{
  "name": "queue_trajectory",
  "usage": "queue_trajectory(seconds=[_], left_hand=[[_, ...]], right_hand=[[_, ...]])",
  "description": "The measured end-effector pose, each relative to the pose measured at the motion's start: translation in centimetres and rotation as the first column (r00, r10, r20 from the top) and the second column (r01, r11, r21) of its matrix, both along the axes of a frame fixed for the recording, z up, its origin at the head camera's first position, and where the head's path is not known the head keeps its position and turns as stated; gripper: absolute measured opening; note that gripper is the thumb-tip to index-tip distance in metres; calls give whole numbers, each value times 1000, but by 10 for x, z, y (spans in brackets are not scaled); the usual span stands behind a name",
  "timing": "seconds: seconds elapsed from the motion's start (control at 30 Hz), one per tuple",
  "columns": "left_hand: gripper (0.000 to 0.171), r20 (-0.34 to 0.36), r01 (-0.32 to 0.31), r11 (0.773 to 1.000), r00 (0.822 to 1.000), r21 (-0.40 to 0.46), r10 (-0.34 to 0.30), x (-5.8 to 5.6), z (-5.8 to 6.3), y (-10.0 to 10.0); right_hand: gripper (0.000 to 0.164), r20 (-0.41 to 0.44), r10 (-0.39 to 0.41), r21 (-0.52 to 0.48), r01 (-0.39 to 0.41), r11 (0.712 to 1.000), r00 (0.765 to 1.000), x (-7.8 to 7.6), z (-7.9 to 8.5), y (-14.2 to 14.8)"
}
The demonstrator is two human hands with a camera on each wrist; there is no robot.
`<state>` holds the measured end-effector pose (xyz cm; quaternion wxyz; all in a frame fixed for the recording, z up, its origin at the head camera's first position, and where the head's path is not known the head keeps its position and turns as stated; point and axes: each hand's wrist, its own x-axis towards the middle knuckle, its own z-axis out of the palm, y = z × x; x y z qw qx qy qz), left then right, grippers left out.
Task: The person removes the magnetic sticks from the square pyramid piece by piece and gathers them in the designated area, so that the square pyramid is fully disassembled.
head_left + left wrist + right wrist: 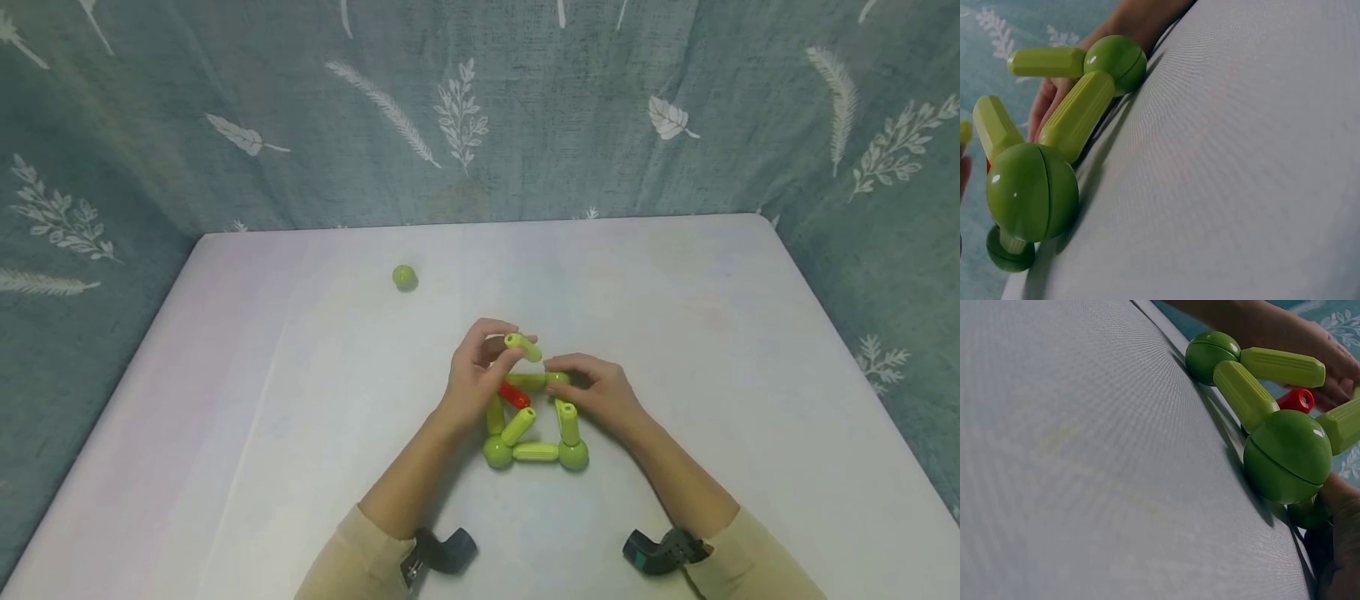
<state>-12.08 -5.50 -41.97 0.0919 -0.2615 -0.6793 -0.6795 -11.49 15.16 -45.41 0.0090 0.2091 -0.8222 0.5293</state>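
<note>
My left hand (478, 371) pinches a yellow-green rod (525, 347) between thumb and fingers, raised over the back of a frame of magnetic-looking rods and balls. The right hand (602, 390) grips the back right green ball (557, 379) with thumb and fingertips. Along the front, a rod (536, 452) joins two green balls, the left ball (498, 452) and the right ball (573, 455). From each of these a rod sticks upward, the left one (519, 426) leaning. Inside the frame's back left part shows a red rod (515, 395). The left hand hides the back left corner.
A loose green ball (404, 277) lies at the back of the white table (225, 375), left of the hands. A leaf-patterned teal cloth (525, 125) hangs behind the table. Dark wrist cameras (450, 552) sit at both sleeves.
</note>
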Motion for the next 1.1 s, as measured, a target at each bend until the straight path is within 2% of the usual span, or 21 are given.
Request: queue_trajectory(seconds=[0.1, 0.27, 0.4, 0.47, 0.57, 0.7, 0.77, 0.9, 1.0, 1.1], left_hand=[[32, 44, 9, 1000, 999, 18, -9, -2, 0, -4], [27, 9, -47, 998, 999, 35, 47, -10, 1, -15], [31, 31, -99, 994, 995, 44, 97, -15, 4, -22], [38, 69, -142, 989, 988, 25, 140, -16, 6, -26], [53, 151, -189, 981, 969, -42, 194, -13, 16, -30], [65, 251, -193, 973, 943, -124, 218, -13, 22, -38], [67, 281, -189, 970, 933, -154, 227, -17, 17, -44], [66, 240, -203, 951, 936, -232, 258, -25, 7, -57], [55, 157, -237, 918, 942, -317, 297, -29, 2, -66], [44, 118, -252, 885, 940, -391, 320, -32, -5, -74]], right_hand=[[30, 19, -2, 4, 2, 1000, 1000, 0, 0, 1], [28, 54, -16, 15, 16, 1000, 998, 0, -3, 1], [28, 60, -25, 18, 24, 1000, 998, 1, -3, 1], [28, 65, -24, 14, 23, 1000, 998, 1, -2, 1], [28, 67, -22, 6, 21, 1000, 998, 0, -2, 1], [28, 55, -18, 8, 17, 1000, 998, 0, -1, 0], [28, 47, -12, 11, 11, 1000, 999, 0, -1, 1], [28, 40, -3, 12, 2, 1000, 999, 0, -1, 1], [28, 45, 0, 11, 0, 1000, 999, 1, 0, 1], [27, 48, 0, 14, 0, 1000, 999, 1, 0, 1]])
